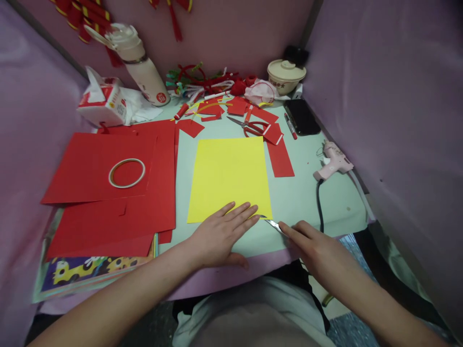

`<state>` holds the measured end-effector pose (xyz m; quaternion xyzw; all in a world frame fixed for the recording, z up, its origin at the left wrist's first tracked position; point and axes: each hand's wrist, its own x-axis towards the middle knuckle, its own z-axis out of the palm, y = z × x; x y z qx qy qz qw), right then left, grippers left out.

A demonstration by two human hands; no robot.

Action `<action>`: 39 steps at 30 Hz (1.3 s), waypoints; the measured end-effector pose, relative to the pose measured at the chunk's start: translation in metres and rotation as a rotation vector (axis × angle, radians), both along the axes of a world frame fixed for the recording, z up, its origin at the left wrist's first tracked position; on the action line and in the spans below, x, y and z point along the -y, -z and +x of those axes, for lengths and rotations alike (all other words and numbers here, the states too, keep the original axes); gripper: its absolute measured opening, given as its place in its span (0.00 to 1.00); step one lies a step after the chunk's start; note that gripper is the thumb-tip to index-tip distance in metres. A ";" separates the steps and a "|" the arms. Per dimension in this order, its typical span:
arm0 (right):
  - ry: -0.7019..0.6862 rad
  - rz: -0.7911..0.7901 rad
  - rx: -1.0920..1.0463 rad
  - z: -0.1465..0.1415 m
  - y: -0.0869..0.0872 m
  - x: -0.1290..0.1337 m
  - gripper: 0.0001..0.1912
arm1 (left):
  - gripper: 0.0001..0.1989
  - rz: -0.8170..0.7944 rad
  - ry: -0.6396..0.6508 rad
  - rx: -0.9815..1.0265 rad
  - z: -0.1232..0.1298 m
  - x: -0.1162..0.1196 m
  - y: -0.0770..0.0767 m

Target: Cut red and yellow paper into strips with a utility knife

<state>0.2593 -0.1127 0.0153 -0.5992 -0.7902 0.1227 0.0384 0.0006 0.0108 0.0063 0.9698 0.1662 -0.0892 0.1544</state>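
A yellow sheet of paper (231, 173) lies flat on the table in front of me. My left hand (229, 229) rests on its near edge, fingers stretched out and palm down, with the thumb off the paper. My right hand (306, 243) is closed around a slim silver utility knife (274, 224). The knife's tip is at the sheet's near right corner, close to my left fingertips. Most of the handle is hidden inside my right hand. Beyond the sheet lie red-handled scissors (253, 127) among red paper scraps (280, 156).
Large red sheets (108, 224) cover the left side, with a roll of tape (127, 173) on top. A tissue box (103, 103), a white bottle (146, 72), pipe cleaners (202, 82) and a lidded bowl (285, 76) stand behind. A phone (302, 117) and a corded glue gun (333, 160) are right.
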 end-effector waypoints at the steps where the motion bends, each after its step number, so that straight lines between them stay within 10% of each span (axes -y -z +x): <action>1: 0.002 -0.006 0.009 -0.001 0.000 -0.001 0.28 | 0.50 0.001 -0.003 -0.002 0.000 0.000 0.000; 39: -0.011 -0.063 -0.116 0.001 0.005 -0.010 0.26 | 0.52 -0.001 -0.025 -0.011 -0.014 -0.002 -0.005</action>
